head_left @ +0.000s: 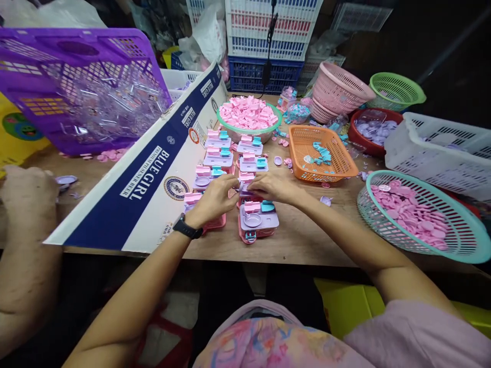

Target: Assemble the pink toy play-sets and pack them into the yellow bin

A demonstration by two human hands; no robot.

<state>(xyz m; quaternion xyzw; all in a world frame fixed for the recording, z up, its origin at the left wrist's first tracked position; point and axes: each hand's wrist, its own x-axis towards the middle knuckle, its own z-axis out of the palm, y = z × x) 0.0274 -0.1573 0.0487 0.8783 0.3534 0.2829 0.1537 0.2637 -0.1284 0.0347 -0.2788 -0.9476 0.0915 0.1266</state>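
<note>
Your left hand [219, 197] and right hand [274, 186] nearly meet over the toy [246, 177] second from the bench's [307, 240] front edge in the right row, fingers bent in from both sides, can't tell if either grips a part. Front toy [261, 221] sits closest to that edge, left row [218, 159] runs beside the card [151, 176], green bowl [245, 132] of pink parts [247, 112] stands toward the back edge. Orange basket [322, 175] holds blue parts [322, 153], teal basket [466, 227] is by the front edge at right, another person's hand [26, 184] is left of the card.
</note>
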